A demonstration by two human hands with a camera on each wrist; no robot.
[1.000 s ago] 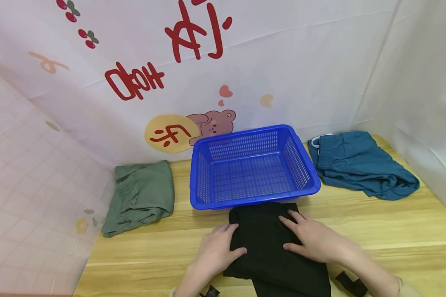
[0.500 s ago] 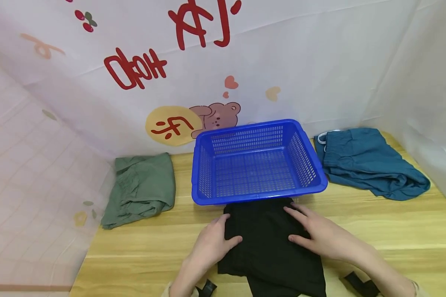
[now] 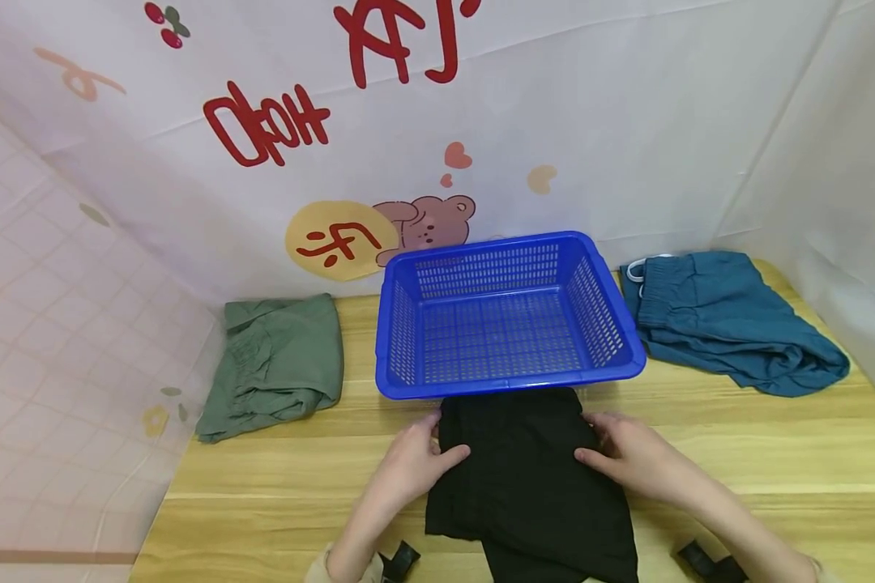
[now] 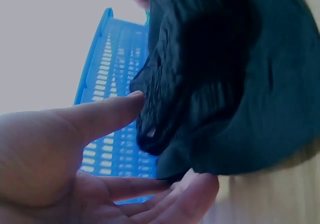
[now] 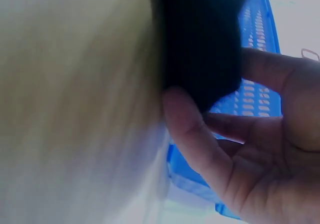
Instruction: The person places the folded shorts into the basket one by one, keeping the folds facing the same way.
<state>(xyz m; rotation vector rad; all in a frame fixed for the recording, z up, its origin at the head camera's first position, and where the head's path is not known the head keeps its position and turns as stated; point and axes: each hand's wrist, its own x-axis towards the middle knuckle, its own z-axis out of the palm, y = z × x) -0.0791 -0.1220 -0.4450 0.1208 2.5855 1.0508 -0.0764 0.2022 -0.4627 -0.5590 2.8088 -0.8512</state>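
Folded black pants (image 3: 528,478) lie in front of me, their far edge at the near side of the blue basket (image 3: 510,383). My left hand (image 3: 411,460) holds their left edge, thumb on top and fingers beneath. On the opposite edge, my right hand (image 3: 638,455) holds the cloth between thumb and fingers. Gathered fabric of the black pants (image 4: 215,89) shows close up in the left wrist view, between thumb and fingertips. In the right wrist view a dark corner of the pants (image 5: 200,49) sits between my fingers and thumb.
The perforated basket has nothing in it. Folded green pants (image 3: 292,356) lie to its left, and teal pants (image 3: 707,312) with a white drawstring to its right. A white printed curtain (image 3: 591,121) hangs behind the wooden table (image 3: 277,494) and along its sides.
Both hands lay with spread fingers on top of the black pants; their fingers have now slipped around and under the side edges. The head view has tilted slightly downward.
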